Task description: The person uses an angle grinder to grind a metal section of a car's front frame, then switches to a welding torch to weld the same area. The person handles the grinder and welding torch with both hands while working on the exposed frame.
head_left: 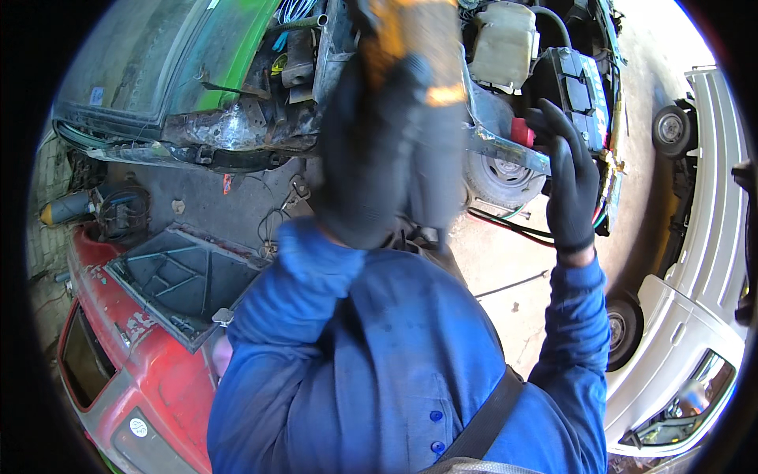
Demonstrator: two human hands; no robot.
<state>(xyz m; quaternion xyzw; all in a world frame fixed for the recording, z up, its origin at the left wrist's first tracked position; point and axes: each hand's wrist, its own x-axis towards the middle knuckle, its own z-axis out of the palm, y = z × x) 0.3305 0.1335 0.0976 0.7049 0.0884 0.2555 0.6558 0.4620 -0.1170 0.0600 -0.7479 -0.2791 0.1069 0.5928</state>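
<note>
My left hand (367,158), in a black glove, is raised close to the camera and smeared by motion. It is closed round a bulky orange and dark tool (422,43) that looks like a power tool; its exact kind is too blurred to tell. The tool blocks part of the opened vehicle front behind it. My right hand (570,178), gloved in black too, is up with its fingers stretched and slightly apart, holding nothing. It appears beside the metal front rail (505,150) and a red round part (521,132).
Beyond my hands lies the engine bay, with a battery (580,99) and a cream plastic tank (503,46). A green body panel (237,59) is at far left. A red vehicle (158,379) bears a dark panel (189,276). A white van (695,261) stands at right; a rod (513,284) lies on the floor.
</note>
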